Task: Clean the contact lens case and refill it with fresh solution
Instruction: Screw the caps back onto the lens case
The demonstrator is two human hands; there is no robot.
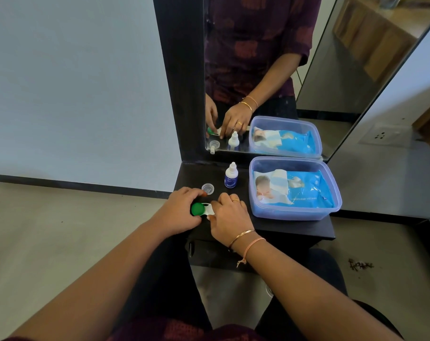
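Observation:
The contact lens case [204,209] lies on the black shelf [295,230], white with a green screw cap on its left well. My left hand [182,212] curls around the green cap. My right hand [230,217] covers the case's right end, so that well is hidden. A clear round cap [207,188] lies just behind my left hand. The small white solution bottle [231,175] with a blue label stands upright behind my hands, its nozzle bare.
A clear blue-tinted plastic box [295,212] holding a blue pack of baby wipes [292,188] fills the shelf's right side. A mirror [319,70] in a black frame rises behind the shelf. The floor lies to the left and below.

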